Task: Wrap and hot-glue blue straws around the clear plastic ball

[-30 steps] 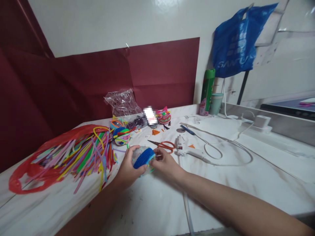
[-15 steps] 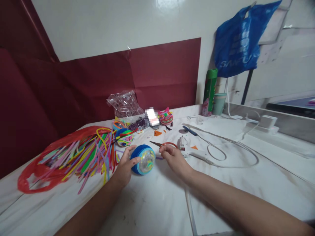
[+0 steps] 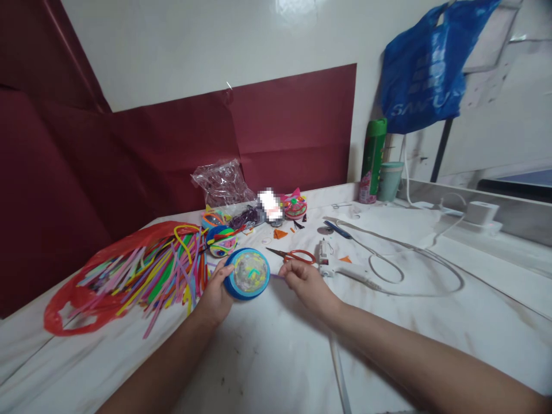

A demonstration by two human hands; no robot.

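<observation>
My left hand (image 3: 214, 290) grips a ball (image 3: 247, 273) wrapped in blue pipe cleaners, its clear glittery face turned toward me. My right hand (image 3: 302, 280) is just right of the ball, fingers pinched on the end of a thin purple pipe cleaner (image 3: 276, 276) that runs from it. Both hands hover low over the white marble tabletop (image 3: 267, 356). Orange-handled scissors (image 3: 293, 255) lie just beyond my right hand.
A red plastic bag (image 3: 73, 296) spills several coloured pipe cleaners (image 3: 159, 270) at left. Finished decorated balls (image 3: 222, 240) and a clear bag (image 3: 221, 181) sit behind. A white glue gun (image 3: 334, 265) with its cord (image 3: 414, 259) lies at right. A green can (image 3: 371, 161), a cup (image 3: 390, 181) and a blue bag (image 3: 425, 66) stand by the wall.
The ball was held between both hands; the left hand has turned its clear face toward me, and the right hand has come off it and drawn out a purple strand.
</observation>
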